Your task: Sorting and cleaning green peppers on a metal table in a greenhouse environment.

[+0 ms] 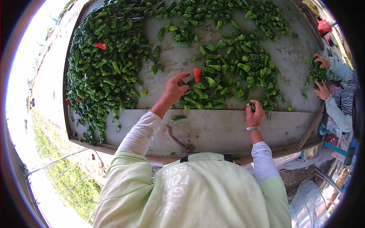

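My left hand [176,87] is over the left edge of a spread of green peppers [214,82], its thumb and fingers curled around a dark green pepper [181,84]. Just right of its fingertips stands out a red pepper [197,75]. My right hand [254,112], with a metal band at the wrist, is closed on a green pepper [252,107] at the near edge of the same spread. A single green pepper [178,118] lies on the metal ledge between my arms.
A large heap of green peppers [105,65] with a few red ones covers the left of the metal-topped table [168,59]. More peppers [199,8] lie along the far side. At the right, another person's hands [322,89] touch a small pile of peppers [317,71]. A wooden rim [310,129] borders the table.
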`<action>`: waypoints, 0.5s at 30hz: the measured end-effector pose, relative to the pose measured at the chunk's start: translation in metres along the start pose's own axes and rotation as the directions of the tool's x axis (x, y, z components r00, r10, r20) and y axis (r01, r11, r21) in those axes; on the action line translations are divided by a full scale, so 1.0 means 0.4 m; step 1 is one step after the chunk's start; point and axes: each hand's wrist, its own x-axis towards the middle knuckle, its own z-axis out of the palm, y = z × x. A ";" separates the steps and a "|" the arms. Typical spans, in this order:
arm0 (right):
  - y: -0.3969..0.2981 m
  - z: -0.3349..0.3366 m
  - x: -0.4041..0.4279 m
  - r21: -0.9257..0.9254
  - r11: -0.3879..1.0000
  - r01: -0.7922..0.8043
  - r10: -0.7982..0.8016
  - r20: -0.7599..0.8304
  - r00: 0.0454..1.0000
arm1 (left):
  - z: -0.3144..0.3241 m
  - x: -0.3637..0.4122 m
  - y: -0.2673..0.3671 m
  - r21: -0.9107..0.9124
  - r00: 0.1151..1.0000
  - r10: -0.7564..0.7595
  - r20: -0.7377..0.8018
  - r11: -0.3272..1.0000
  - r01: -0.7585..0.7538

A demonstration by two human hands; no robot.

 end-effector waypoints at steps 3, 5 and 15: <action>-0.043 -0.027 0.029 0.168 0.948 -0.269 0.258 0.083 0.963 | -0.041 -0.118 0.016 -0.334 0.983 -0.161 -0.087 0.934 0.123; -0.101 -0.012 0.056 0.207 0.968 -0.139 0.122 0.092 0.988 | -0.086 -0.210 0.002 -0.484 0.965 -0.221 -0.139 0.866 0.128; -0.406 0.226 0.168 0.254 0.847 0.467 -0.528 0.286 0.800 | -0.397 -0.857 -0.197 -0.488 0.477 -0.406 -0.779 0.871 -0.056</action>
